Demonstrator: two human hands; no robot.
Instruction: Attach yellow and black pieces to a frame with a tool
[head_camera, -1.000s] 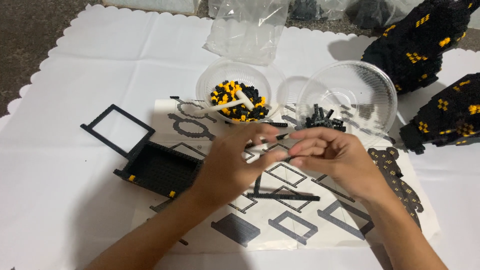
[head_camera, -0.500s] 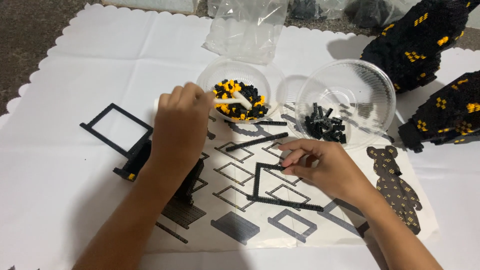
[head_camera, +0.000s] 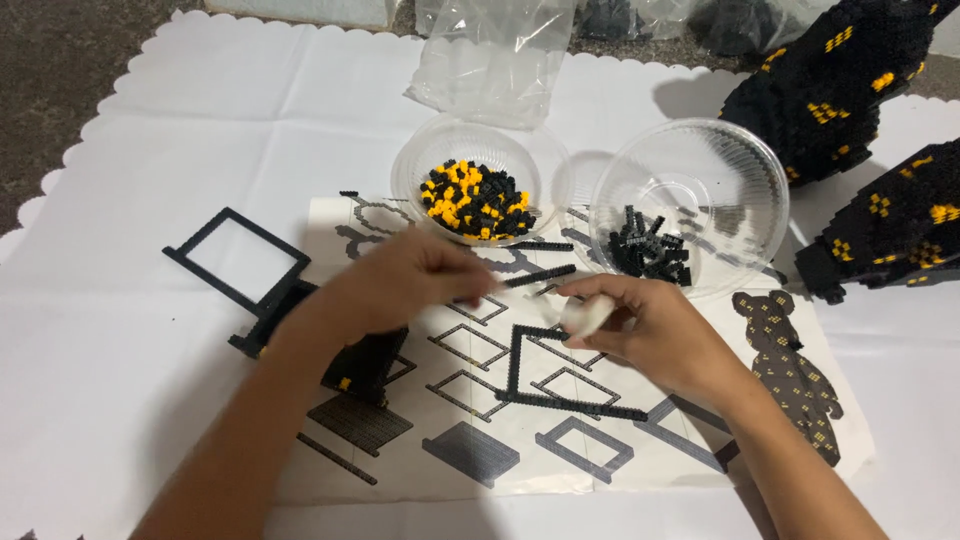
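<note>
A person's two bare hands meet over a printed instruction sheet (head_camera: 480, 455) spread on a white scalloped cloth (head_camera: 120, 400). The right hand (head_camera: 655, 335) pinches a small white tool (head_camera: 588, 316) between thumb and fingertips, at the upper middle of the sheet; most of the tool is covered by the fingers, so its shape is hard to make out. The left hand (head_camera: 400, 280), blurred, hovers just left of it with fingers drawn together; whether it holds anything cannot be told. Directly below the white tool, a partly built frame of black bricks (head_camera: 560, 400) lies on the sheet, its upper right corner hidden under the right hand. A loose black brick strip (head_camera: 540, 275) lies on the sheet between the hands. At the sheet's top edge stands a clear bowl of black and orange bricks (head_camera: 470, 200); beside it, to the right, a clear bowl of black bricks (head_camera: 645, 250). Off the sheet's left edge sits a black square frame (head_camera: 235, 260), and a black built block (head_camera: 360, 365) is largely hidden beneath the left forearm. Beyond the sheet's upper right corner, large black models with orange spots (head_camera: 850, 80) are cut off by the picture's edge. A crumpled clear bag (head_camera: 490, 60) lies above the bowls.
</note>
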